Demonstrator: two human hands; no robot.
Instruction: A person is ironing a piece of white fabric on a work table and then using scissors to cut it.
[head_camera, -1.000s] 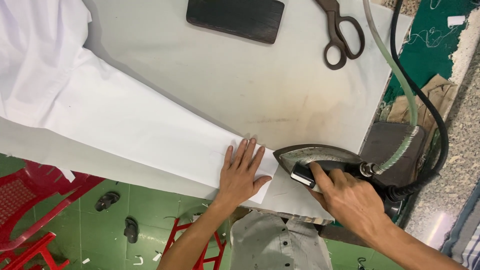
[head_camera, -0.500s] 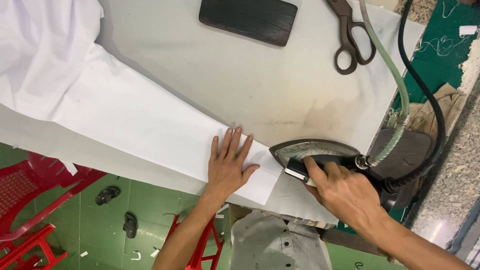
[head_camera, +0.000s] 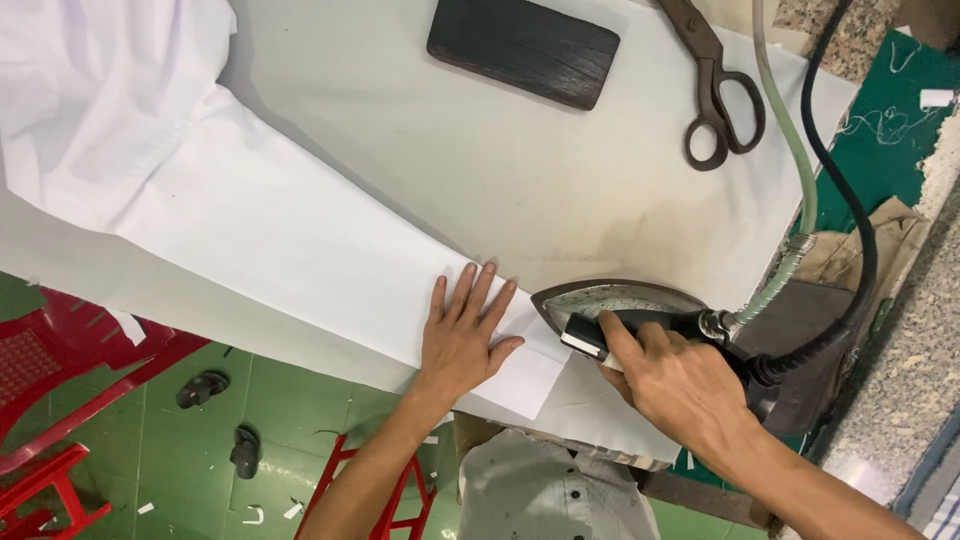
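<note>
My left hand (head_camera: 462, 335) lies flat, fingers spread, on the narrow end of a long folded white cloth (head_camera: 290, 250) on the pale ironing table (head_camera: 480, 170). My right hand (head_camera: 675, 380) grips the black handle of a steam iron (head_camera: 625, 305), whose pointed nose sits just right of my left fingertips at the cloth's end. A black cable (head_camera: 845, 190) and a grey-green hose (head_camera: 790, 150) run from the iron's back up past the table's right edge.
A dark wooden block (head_camera: 523, 48) and rusty scissors (head_camera: 715, 85) lie at the far side of the table. More white fabric (head_camera: 90, 90) is bunched at the left. Red plastic chairs (head_camera: 60, 400) and sandals (head_camera: 205, 388) are on the green floor below.
The iron and my right hand have shifted slightly left toward the cloth end. My left hand stays pressed flat on the cloth.
</note>
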